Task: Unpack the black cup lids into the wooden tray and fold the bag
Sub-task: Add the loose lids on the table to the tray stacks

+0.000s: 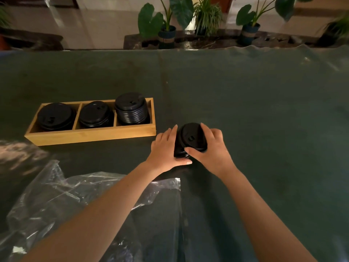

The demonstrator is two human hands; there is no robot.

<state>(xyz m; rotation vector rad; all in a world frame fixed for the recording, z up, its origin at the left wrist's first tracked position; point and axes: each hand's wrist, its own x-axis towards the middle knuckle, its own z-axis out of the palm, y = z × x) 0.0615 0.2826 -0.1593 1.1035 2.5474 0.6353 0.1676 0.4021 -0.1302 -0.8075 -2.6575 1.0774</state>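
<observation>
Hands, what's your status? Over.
Left hand and right hand both gripping lid stack. Tray already full. Bag unfolded.

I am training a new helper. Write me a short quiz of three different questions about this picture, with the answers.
1. True or false: all three compartments of the wooden tray already hold black lids.
2. Which compartment holds the tallest stack? A) left B) middle C) right
3. Fill in: the left hand and the right hand together grip a stack of lids on the table, to the ___ of the tray.

Key
1. True.
2. C; this stack rises above the tray rim.
3. Right. The clear plastic bag lies unfolded, nearer the person.
</observation>
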